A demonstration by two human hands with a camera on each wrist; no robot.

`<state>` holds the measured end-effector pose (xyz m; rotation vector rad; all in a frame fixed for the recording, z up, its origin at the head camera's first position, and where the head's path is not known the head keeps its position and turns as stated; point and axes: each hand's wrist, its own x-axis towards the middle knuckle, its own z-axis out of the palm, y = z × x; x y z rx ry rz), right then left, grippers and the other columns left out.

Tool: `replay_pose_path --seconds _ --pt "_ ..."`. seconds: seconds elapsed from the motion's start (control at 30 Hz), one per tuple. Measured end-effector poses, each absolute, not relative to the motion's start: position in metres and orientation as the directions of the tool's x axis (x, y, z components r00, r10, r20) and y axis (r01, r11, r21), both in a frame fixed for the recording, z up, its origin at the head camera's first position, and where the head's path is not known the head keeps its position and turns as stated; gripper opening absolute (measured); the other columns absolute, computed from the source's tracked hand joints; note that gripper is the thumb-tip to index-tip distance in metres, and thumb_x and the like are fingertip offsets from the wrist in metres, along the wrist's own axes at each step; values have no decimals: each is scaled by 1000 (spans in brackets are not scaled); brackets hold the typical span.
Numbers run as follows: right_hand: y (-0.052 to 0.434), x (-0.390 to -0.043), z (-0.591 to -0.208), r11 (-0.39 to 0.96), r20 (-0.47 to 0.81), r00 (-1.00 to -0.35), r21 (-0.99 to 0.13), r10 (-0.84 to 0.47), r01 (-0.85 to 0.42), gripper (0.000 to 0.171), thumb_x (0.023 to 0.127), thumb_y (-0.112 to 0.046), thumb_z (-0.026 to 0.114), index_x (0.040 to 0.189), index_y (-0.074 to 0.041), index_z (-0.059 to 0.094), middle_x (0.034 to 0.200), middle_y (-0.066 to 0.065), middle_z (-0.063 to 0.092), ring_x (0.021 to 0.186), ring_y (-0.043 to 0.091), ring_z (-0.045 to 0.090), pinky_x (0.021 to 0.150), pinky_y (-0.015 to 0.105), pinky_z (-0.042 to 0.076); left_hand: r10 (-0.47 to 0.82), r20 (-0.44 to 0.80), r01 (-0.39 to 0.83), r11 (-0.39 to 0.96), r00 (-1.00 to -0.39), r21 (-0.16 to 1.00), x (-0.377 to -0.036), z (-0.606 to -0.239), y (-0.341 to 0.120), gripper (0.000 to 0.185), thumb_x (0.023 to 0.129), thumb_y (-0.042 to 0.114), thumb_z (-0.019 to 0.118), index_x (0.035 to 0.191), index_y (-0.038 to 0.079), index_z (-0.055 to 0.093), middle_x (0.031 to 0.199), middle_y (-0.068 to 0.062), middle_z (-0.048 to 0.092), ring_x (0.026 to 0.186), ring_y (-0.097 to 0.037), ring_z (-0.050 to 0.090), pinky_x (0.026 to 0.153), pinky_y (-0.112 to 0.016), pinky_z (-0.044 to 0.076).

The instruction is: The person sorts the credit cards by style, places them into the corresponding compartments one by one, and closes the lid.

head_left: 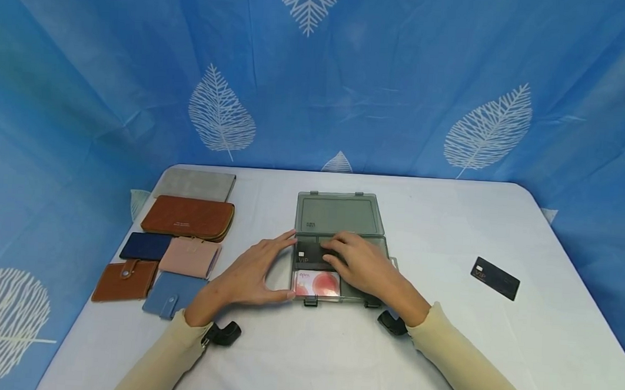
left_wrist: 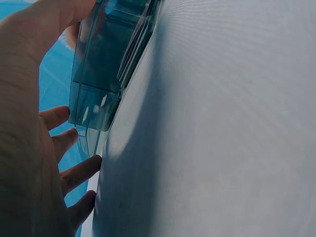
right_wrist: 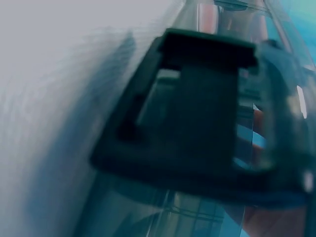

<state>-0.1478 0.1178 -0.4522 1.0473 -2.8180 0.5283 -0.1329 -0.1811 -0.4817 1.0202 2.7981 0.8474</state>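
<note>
A green see-through plastic case (head_left: pixel 340 214) lies with its lid laid back at mid-table. In its left part lie a black VIP card (head_left: pixel 304 258) and, nearer the front, a white card with red circles (head_left: pixel 325 284). My left hand (head_left: pixel 250 274) is spread along the case's left side, fingertips at the wall and thumb by the front corner. The left wrist view shows its fingers (left_wrist: pixel 81 170) apart beside the case. Over the case, my right hand (head_left: pixel 362 267) has bent fingers and thumb at the black card's right end; whether they pinch it is unclear.
A second black VIP card (head_left: pixel 495 278) lies to the right on the white table (head_left: pixel 449 220). At the left are a grey wallet (head_left: pixel 194 185), a brown zip wallet (head_left: pixel 186 216), a pink wallet (head_left: pixel 189 257), a blue wallet (head_left: pixel 173 294), a navy one (head_left: pixel 146 246) and a brown snap wallet (head_left: pixel 122 282).
</note>
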Motion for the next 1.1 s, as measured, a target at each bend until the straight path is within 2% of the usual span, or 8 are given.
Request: replay_pose_path --seconds 0.17,0.3,0.5,0.73,1.1 --pt "118 -147 -453 711 157 -757 -264 -635 -652 32 110 -36 65 129 -14 79 132 7 74 125 29 69 105 50 57 605 130 576 639 -786 510 -133 -481 -180 108 85 62 81 170 18 33 179 1 23 153 -37 43 115 -68 41" --pt "119 -145 -452 715 114 -754 -253 -647 -652 36 111 -38 62 132 -14 78 136 9 73 129 31 67 110 51 53 604 132 577 639 -786 509 -133 -481 -180 108 85 62 81 170 18 33 179 1 24 153 -36 43 114 -68 42" --pt "123 -146 -445 704 70 -754 -309 -654 -639 39 112 -38 59 136 -12 75 142 11 70 135 34 63 114 54 49 605 137 580 637 -784 507 -133 -481 -180 107 85 63 81 170 18 33 179 -1 24 152 -37 44 114 -68 42" --pt "140 -149 -430 695 132 -773 -363 -621 -620 33 108 -33 68 134 -13 76 138 9 72 132 33 66 107 56 55 605 133 578 641 -785 505 -134 -480 -180 108 85 62 81 170 19 33 179 -1 24 153 -37 44 115 -69 41" --pt "209 -152 -415 729 226 -849 -436 -478 -527 41 105 -23 74 143 -10 68 133 8 72 117 30 71 93 55 59 607 135 580 637 -784 507 -136 -477 -179 108 84 63 82 169 18 35 178 -1 26 152 -37 44 116 -68 40"
